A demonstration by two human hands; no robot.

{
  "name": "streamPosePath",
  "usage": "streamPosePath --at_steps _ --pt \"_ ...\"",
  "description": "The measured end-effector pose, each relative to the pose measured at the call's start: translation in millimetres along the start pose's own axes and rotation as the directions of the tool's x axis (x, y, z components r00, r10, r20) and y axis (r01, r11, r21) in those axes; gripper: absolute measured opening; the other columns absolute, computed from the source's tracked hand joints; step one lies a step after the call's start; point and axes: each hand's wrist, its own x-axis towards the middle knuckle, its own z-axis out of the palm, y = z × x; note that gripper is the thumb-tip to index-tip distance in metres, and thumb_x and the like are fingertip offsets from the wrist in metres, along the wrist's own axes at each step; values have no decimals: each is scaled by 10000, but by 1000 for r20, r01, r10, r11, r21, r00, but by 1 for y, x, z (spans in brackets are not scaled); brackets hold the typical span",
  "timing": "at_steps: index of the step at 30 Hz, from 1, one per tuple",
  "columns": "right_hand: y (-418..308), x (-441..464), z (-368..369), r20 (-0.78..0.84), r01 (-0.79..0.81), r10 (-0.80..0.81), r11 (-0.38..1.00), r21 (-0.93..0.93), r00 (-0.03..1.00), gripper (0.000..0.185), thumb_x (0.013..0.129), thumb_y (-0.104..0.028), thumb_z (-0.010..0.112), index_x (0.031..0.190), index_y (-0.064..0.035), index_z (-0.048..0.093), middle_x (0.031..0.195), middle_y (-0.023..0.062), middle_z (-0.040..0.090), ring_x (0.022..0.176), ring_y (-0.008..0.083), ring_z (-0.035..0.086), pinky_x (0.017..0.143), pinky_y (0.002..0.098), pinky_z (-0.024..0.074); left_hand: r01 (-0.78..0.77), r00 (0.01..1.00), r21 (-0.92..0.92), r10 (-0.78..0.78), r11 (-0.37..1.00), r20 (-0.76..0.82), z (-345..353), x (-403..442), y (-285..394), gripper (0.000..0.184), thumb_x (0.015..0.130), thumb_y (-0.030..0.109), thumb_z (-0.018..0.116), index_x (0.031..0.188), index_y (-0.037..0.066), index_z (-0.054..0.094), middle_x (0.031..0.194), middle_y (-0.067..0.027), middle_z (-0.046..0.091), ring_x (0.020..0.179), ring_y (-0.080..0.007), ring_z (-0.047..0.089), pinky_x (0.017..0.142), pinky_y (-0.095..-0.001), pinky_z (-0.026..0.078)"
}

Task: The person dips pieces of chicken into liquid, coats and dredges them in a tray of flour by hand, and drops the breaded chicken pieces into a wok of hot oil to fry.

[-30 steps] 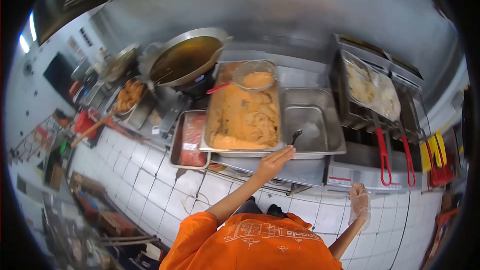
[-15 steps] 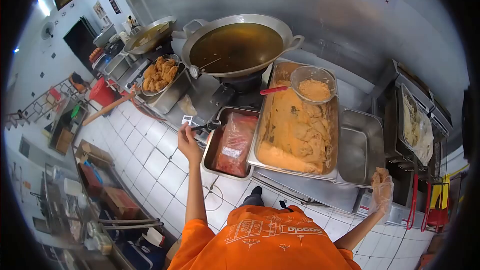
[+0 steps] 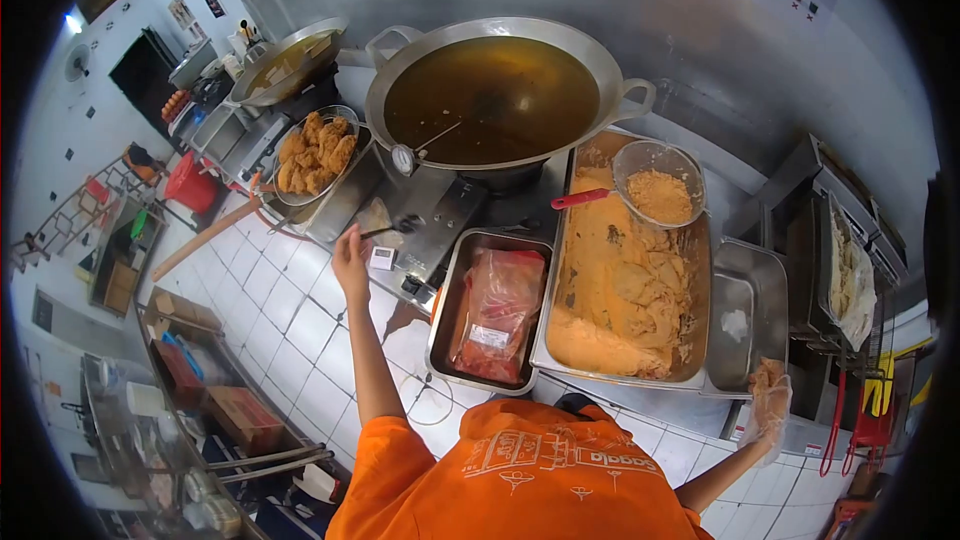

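Observation:
My left hand is closed around the end of a slim black utensil; its dark head is blurred, so I cannot tell its kind. Just beside it, a small white timer sits at the counter's edge. To the right stands a steel pan with bagged raw meat. My right hand, in a clear plastic glove, hangs by the near corner of a bare steel pan. Orange-brown coating covers its fingers, which look loosely stretched. Coated pieces lie in the large breading tray.
A wok of oil with a dial thermometer stands behind. A red-handled sieve rests over the breading tray. Fried chicken fills a strainer whose wooden handle juts over the floor. Racks stand at right.
My left hand has moved left and up with the black utensil, away from the meat pan. The gloved right hand has dropped slightly beside the bare pan. The view has shifted.

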Motion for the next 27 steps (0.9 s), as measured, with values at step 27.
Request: streamPosePath --at_steps 27 --pt "-68 -29 2 -85 -90 80 987 -130 993 313 934 -214 639 1189 -42 696 952 92 747 848 169 685 777 331 543 -450 859 525 191 722 474 -99 104 -154 293 874 -47 522 1043 29 749 1167 -194 731 1151 -310 682 1017 -393 513"
